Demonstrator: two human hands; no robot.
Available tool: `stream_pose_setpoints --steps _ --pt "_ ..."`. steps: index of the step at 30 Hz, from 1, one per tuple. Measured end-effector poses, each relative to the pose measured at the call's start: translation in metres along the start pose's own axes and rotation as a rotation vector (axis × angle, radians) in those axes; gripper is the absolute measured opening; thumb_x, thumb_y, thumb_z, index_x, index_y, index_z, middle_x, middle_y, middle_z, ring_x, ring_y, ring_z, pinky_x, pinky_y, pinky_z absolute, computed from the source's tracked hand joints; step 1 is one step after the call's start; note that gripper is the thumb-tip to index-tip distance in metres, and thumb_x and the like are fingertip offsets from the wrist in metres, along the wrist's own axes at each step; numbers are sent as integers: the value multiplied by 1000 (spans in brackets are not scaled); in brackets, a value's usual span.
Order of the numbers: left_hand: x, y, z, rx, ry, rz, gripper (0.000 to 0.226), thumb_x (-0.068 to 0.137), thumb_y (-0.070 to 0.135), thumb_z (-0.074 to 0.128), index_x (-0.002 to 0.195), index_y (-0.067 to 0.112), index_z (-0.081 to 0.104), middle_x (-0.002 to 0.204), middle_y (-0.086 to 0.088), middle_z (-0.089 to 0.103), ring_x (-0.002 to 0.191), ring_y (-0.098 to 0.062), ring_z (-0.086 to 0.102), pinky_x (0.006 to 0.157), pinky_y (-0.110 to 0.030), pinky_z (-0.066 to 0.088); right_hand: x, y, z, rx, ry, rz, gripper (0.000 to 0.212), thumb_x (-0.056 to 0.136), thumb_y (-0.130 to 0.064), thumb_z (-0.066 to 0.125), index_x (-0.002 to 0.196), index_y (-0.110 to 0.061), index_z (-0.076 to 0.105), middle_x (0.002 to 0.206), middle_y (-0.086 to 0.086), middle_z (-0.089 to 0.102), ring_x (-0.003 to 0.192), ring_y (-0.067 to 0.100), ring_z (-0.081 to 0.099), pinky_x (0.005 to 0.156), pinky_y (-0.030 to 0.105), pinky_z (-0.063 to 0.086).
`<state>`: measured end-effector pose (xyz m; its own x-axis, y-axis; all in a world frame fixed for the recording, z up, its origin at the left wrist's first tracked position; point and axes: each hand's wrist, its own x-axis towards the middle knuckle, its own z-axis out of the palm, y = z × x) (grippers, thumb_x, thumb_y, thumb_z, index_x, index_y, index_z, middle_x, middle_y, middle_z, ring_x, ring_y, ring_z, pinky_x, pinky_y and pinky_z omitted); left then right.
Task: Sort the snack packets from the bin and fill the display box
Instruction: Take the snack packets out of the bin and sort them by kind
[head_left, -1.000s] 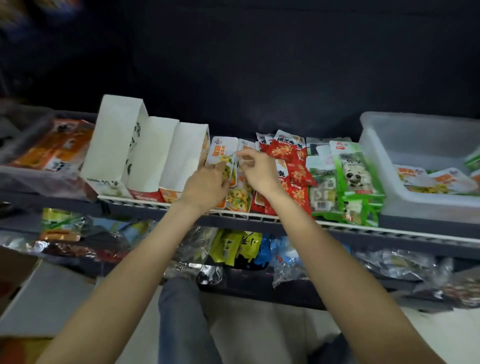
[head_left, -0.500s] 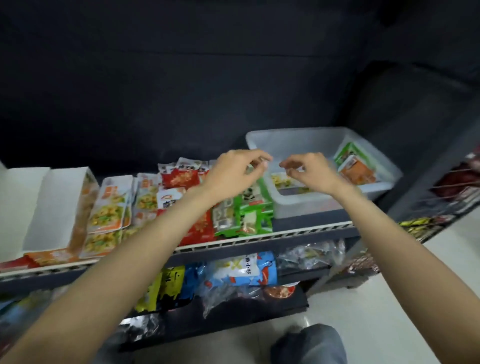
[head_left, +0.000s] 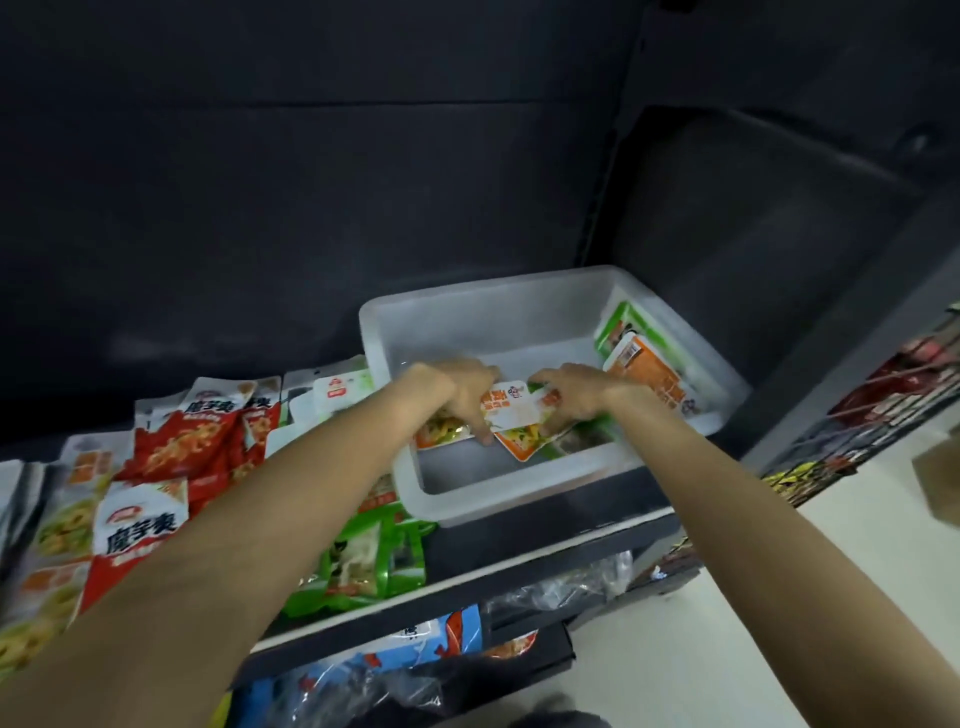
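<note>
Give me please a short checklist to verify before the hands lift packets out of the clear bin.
1. Both hands are inside the clear bin: ok.
2. Left hand grips a packet: ok, its fingers curl over the white and orange packet.
3. Right hand grips a packet: ok, it holds the other end of the same pile.
4. How many packets are in the grip: cannot tell, they overlap under the hands.
5. The leaning orange packet at the bin's right wall is apart from the hands: ok.
6. Free space in the rows of sorted packets on the shelf: cannot tell.
</note>
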<state>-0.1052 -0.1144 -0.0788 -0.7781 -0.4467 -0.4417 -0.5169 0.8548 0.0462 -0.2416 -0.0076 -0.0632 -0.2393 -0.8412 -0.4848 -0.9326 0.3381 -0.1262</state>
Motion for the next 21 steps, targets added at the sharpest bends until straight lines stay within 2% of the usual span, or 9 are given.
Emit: stream_pose_setpoints --steps 3,5,7,9,12,15,16,18,21 --pt "-4 2 -4 34 92 0 75 65 60 75 124 23 45 111 0 61 94 -21 57 74 -31 45 -2 3 -2 110 131 -8 73 82 -31 71 144 -25 34 140 8 45 123 27 48 102 38 40" --pt "-10 4 -10 -43 220 -23 72 67 65 69 121 23 44 109 -1 62 90 -21 59 71 -30 45 -8 1 -7 251 254 -47 63 85 -30 68 140 -23 39 137 7 50 118 24 52 97 34 43" --pt "-19 6 -18 -219 385 -37 74 67 66 67 124 24 44 112 -1 63 95 -23 61 75 -32 48 -20 -6 -10 502 411 -97 53 89 -26 64 137 -23 43 129 4 56 111 21 55 88 27 44" --pt "-34 8 -25 -455 582 -38 76 66 63 71 126 23 45 114 2 61 100 -20 60 80 -34 49 -35 -18 -9 858 553 -132 54 91 -25 62 140 -24 38 125 -1 56 115 19 54 90 25 42" --pt "-69 12 -26 -945 768 -21 74 66 47 80 126 20 45 112 6 61 103 -13 60 88 -36 50 -69 -48 -4 1164 614 -263 66 92 -28 61 145 -33 23 130 3 53 115 15 57 95 36 50" --pt "-115 9 -17 -1317 772 34 68 77 30 77 133 18 41 119 2 60 107 -12 60 95 -35 50 -100 -93 6 1181 556 -397 76 88 -15 66 146 -31 20 121 5 56 97 4 64 85 31 56" --pt "-133 7 -12 -1350 787 39 62 80 27 74 133 21 43 120 1 60 107 -11 60 94 -34 50 -107 -108 10 1156 570 -403 74 87 -12 66 145 -30 24 119 4 58 97 3 64 85 33 56" --pt "-168 -1 0 -1368 811 49 49 85 19 69 129 25 48 119 1 62 106 -12 61 93 -35 51 -118 -139 20 1141 637 -371 64 87 -12 66 140 -27 34 114 5 62 100 12 65 86 39 56" --pt "-217 -18 25 -1442 795 64 48 89 4 60 133 20 48 118 0 64 107 -14 62 90 -31 53 -131 -178 38 1137 674 -303 53 87 -16 67 134 -20 43 106 7 68 90 14 66 80 33 55"
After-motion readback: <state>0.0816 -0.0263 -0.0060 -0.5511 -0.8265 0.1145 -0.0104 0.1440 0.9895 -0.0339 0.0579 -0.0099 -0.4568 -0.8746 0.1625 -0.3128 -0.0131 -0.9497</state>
